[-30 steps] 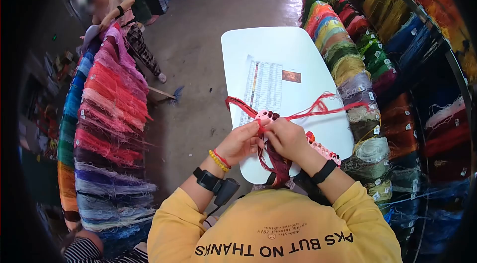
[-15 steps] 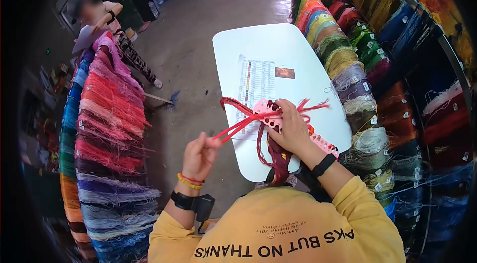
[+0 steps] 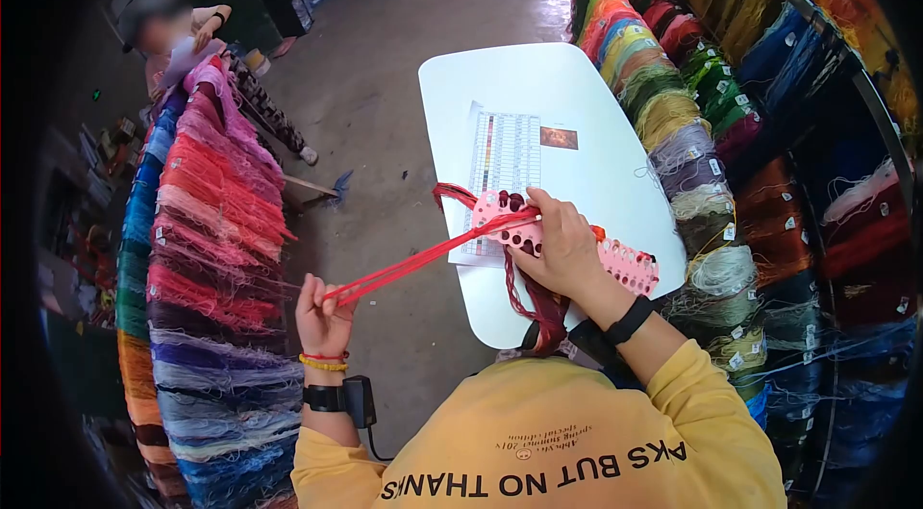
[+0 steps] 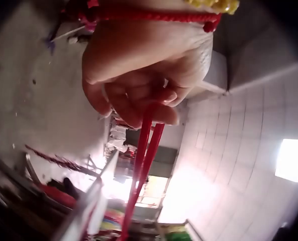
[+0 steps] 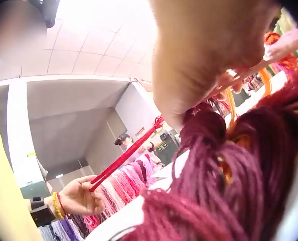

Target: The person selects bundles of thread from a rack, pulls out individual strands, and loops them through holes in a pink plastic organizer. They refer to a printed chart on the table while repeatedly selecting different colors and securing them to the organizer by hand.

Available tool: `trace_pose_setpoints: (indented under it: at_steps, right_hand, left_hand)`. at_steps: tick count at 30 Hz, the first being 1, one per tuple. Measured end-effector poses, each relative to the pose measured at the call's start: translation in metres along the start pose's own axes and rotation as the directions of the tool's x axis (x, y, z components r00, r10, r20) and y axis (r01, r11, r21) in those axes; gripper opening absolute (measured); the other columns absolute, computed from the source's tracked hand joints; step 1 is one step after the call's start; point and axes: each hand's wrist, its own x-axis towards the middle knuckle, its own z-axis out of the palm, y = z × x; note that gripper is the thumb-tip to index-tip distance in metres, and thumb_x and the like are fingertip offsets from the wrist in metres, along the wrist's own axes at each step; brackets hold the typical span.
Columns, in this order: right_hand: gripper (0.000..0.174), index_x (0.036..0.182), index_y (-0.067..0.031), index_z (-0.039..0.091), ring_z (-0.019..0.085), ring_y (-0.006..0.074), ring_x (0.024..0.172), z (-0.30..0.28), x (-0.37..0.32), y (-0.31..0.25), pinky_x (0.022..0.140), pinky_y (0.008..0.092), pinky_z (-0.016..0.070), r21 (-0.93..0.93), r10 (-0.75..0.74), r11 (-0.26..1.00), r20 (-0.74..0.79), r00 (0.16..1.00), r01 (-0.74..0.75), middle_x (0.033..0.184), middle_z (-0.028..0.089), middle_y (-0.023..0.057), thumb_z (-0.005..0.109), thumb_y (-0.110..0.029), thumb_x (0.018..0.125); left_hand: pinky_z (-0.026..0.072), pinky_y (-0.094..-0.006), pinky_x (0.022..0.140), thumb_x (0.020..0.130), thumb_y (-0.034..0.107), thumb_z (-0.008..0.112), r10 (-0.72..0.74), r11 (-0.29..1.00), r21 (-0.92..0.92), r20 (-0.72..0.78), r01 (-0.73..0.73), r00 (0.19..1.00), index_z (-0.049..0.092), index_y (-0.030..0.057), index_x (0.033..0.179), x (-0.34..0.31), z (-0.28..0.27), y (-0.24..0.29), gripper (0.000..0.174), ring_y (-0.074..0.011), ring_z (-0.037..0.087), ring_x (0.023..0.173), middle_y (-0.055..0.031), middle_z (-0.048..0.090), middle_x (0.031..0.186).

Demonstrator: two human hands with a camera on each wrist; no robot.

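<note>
My left hand [image 3: 325,317] is out to the left, past the table's edge, and pinches a looped length of bright red thread [image 3: 413,264]. The thread runs taut to a pink card with rows of holes [image 3: 519,238], as the left wrist view also shows with the red strands [image 4: 145,155] leaving the fingertips. My right hand [image 3: 565,245] grips that card over the table, thumb on the near side. Maroon thread bundles [image 3: 548,307] hang from the card toward my body; up close they fill the right wrist view [image 5: 209,170].
A white table [image 3: 596,105] bears a printed colour chart [image 3: 508,148] with a small picture. Racks of coloured yarn stand at the left [image 3: 216,221] and right [image 3: 673,124]. Behind the left rack, another person [image 3: 178,48] holds a paper. A broom [image 3: 322,189] lies on the floor.
The left hand has moved from the card far out to the left, drawing the red thread long. Its loose ends right of the card are no longer visible. The right hand has stayed at the card.
</note>
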Motion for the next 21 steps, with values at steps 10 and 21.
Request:
trace_pose_setpoints:
  at_steps: [10,21]
  right_hand:
    - [0.068,0.121,-0.005,0.04,0.052,0.0289,0.083,-0.018,0.005,0.011,0.07,0.0409,0.0435,-0.164,0.125,0.977,-0.065,0.99,-0.134,0.095,0.054,0.0116,0.07,-0.023,0.062]
    - [0.063,0.115,-0.0077,0.048,0.053,0.0246,0.085,-0.051,0.014,-0.028,0.073,0.0357,0.04,-0.07,-0.24,0.961,0.263,0.934,0.267,0.096,0.057,0.0074,0.07,-0.021,0.058]
  left_hand:
    - [0.0295,-0.0241,0.044,0.09,0.028,0.049,0.405,0.507,0.857,-0.139,-0.096,0.904,0.049,0.0112,0.063,0.037,-0.101,0.061,0.032,-0.0104,0.039,0.046,0.0013,0.039,0.052]
    - [0.0489,-0.0233,0.066,0.087,0.012,0.053,-0.136,0.384,0.909,0.23,-0.163,0.964,0.054,-0.001,0.11,0.012,0.071,0.001,0.027,-0.0123,0.06,0.072,-0.006,0.062,0.091]
